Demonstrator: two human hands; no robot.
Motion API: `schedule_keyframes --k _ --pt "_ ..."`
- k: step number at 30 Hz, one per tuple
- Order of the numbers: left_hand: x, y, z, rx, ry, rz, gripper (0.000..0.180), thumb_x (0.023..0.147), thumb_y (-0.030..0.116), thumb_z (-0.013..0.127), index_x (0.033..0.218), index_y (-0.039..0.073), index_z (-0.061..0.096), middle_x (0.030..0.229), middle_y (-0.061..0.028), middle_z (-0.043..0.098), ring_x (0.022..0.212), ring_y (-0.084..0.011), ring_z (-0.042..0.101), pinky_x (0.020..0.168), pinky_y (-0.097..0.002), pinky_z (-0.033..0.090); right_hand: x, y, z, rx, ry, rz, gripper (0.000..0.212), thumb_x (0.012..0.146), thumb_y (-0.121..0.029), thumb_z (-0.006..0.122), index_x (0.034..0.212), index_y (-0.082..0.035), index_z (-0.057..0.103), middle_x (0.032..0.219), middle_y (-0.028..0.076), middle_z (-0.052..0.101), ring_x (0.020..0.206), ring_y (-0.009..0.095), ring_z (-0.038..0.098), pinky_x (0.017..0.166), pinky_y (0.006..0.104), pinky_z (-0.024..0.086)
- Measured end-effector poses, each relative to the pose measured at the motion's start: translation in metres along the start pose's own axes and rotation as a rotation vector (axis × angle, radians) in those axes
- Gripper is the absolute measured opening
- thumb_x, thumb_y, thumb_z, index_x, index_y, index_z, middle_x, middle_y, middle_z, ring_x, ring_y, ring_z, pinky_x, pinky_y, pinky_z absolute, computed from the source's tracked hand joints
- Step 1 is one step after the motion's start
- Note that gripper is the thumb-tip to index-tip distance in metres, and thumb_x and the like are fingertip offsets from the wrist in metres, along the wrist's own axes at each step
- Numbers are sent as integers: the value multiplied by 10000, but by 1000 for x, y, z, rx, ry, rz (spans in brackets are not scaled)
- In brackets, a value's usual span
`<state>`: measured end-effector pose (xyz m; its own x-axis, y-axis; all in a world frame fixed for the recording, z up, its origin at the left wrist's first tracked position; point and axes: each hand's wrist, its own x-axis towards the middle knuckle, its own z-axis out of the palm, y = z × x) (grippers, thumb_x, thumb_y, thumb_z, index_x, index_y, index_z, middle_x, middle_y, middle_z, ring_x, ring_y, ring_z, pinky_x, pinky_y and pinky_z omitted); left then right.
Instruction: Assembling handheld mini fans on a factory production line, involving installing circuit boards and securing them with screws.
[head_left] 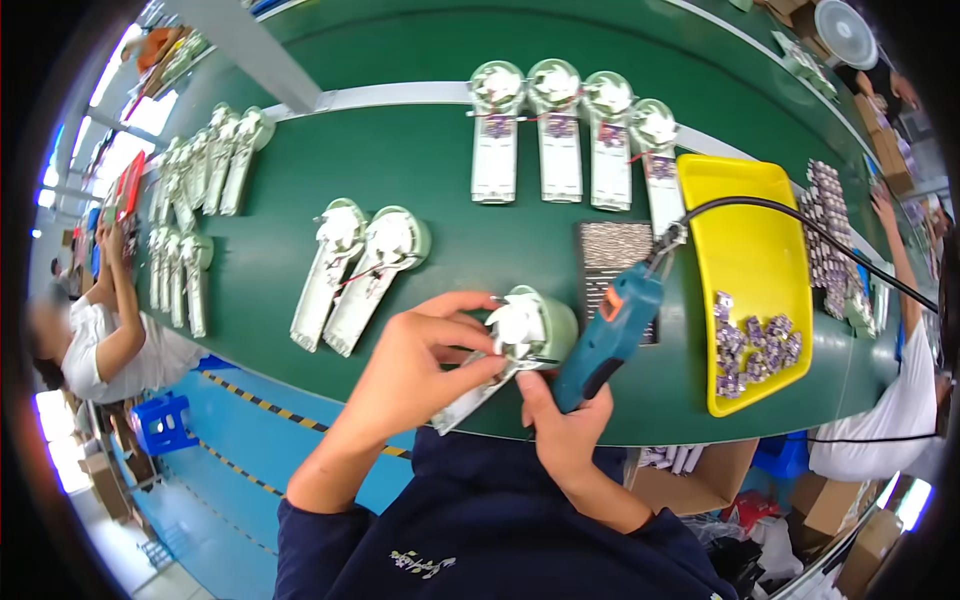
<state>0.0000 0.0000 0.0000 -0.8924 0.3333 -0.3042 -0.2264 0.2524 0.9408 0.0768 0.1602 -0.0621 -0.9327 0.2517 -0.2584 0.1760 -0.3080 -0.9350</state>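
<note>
My left hand [425,365] is closed around a part-built handheld fan [558,325], with a pale green round head, a white inner part and a light handle. Its fingers pinch at the white part in the head, with dark wire there. In my right hand [570,425] is a blue-green electric screwdriver [618,320], its corded end pointing up and away. The right thumb lies against the fan head's near side. Where the screwdriver's bit sits, I cannot make out. Left of my hands lie two similar fan bodies [375,265] with red wire.
Beyond stand several fan bodies [558,130] with purplish parts; more [225,160] lie far left. A dark ridged tray [625,235] sits behind the screwdriver. The yellow tray [745,185] holds small metallic parts. A black cable [780,207] arches over it. People work at both sides.
</note>
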Motion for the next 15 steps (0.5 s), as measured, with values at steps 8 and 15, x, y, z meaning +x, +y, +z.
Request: schedule_keyframes --k 8,15 --pt "12 1 1 -36 -55 -13 163 743 -52 778 904 -49 754 1224 -217 625 985 -216 689 818 -321 594 4 -5 -8 -18 22 -82 238 858 26 734 983 -9 534 828 78 642 534 96 559 442 236 442" --pt "9 7 6 -97 -44 -101 160 751 -56 781 905 -75 742 1258 -190 607 948 -202 688 803 -310 603 1 -3 -12 5 9 -81 262 861 13 741 997 -13 518 829 76 636 538 98 561 444 235 448"
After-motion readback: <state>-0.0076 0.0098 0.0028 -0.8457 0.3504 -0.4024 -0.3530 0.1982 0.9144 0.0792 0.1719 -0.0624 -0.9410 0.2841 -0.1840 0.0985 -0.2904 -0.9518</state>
